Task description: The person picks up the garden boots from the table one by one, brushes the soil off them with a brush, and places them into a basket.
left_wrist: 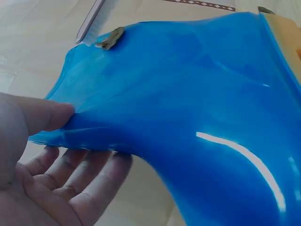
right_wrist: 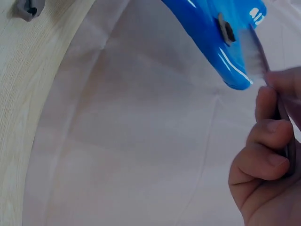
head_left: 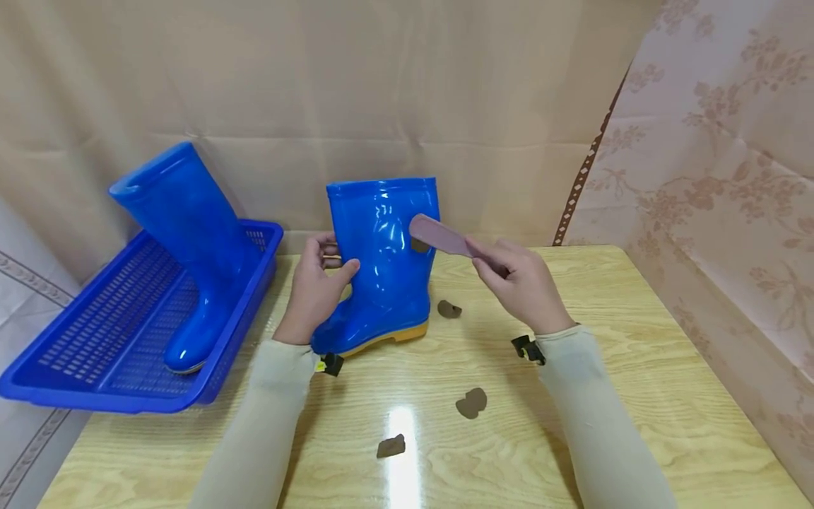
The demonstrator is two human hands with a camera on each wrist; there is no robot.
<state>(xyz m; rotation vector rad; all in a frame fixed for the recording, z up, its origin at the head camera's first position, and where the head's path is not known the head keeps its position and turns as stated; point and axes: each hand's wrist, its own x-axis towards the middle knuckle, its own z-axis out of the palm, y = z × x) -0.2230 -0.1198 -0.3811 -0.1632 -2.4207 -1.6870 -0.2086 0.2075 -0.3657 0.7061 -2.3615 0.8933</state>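
A blue rubber boot [head_left: 384, 261] with a yellow sole stands upright on the table. My left hand [head_left: 321, 283] holds its shaft from the left, thumb on the near side and fingers round the front edge, as the left wrist view shows too [left_wrist: 70, 174]. In my right hand [head_left: 524, 283] is a mauve brush [head_left: 445, 237], gripped by the handle. Its pale bristles [right_wrist: 254, 54] face the upper shaft, right beside a brown mud-like patch [right_wrist: 226, 29] stuck there. The brush head partly covers that patch [head_left: 420, 245] in the head view.
At the left, a blue plastic basket [head_left: 149, 404] holds a second blue boot [head_left: 197, 226], leaning. Brown flat pieces lie on the wooden table [head_left: 636, 367]: one near the heel [head_left: 449, 309], one in front [head_left: 472, 403], one nearer me [head_left: 391, 446]. A beige curtain hangs behind.
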